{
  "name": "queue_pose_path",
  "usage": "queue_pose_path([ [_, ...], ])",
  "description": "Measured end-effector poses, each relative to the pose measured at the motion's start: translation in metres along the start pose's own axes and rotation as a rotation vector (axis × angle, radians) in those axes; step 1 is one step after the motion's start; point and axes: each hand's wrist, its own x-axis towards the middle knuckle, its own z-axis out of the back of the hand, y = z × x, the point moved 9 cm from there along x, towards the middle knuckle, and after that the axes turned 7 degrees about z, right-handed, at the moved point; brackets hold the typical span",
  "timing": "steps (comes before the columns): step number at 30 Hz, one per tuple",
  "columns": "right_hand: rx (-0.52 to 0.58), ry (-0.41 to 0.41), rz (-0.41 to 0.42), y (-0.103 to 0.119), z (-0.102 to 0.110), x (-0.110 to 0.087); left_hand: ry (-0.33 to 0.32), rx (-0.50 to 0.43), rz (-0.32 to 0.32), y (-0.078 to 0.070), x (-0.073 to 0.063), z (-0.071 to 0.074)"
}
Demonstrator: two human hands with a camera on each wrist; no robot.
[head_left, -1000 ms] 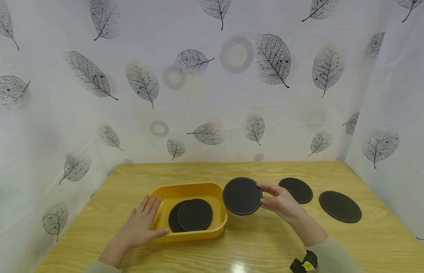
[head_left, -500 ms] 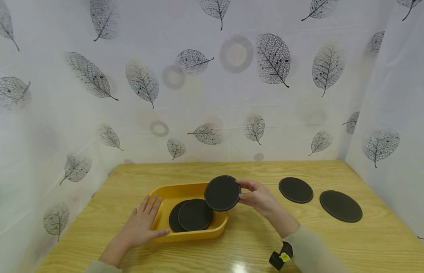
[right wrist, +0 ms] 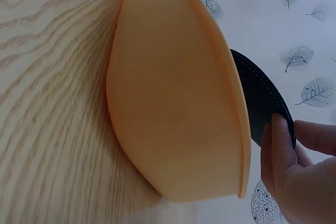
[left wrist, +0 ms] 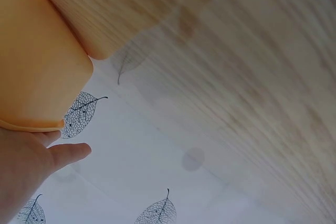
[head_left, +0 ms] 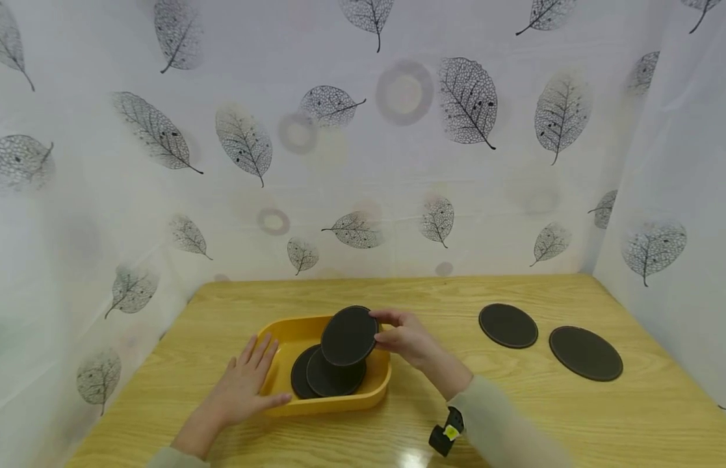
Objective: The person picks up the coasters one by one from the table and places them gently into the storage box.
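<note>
A round black coaster with a stitched edge is pinched by its right side in my right hand. It tilts over the yellow tray, partly covering another black coaster inside. That one overlaps a further coaster on the tray's floor. My left hand rests with spread fingers on the tray's left rim. In the left wrist view, its thumb shows below the tray's rim. The right wrist view has the held coaster behind the tray's wall, between thumb and fingers.
Two more black coasters lie flat on the wooden table to the right: one nearer the tray and one farther right. A white leaf-patterned curtain stands behind the table and along both sides.
My right hand has carried the coaster leftward from beside the tray to over it, and the coaster now tilts more. The left hand has stayed on the rim.
</note>
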Motion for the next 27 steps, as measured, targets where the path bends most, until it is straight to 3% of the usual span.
queue_pose_path([
  [12, 0.001, 0.03, -0.033, -0.005, -0.021, 0.007, -0.015, 0.017, 0.002, 0.001, 0.0, 0.0],
  [27, -0.046, 0.057, -0.039, -0.012, -0.032, 0.011, 0.0, 0.012, 0.008, -0.001, -0.001, 0.003],
])
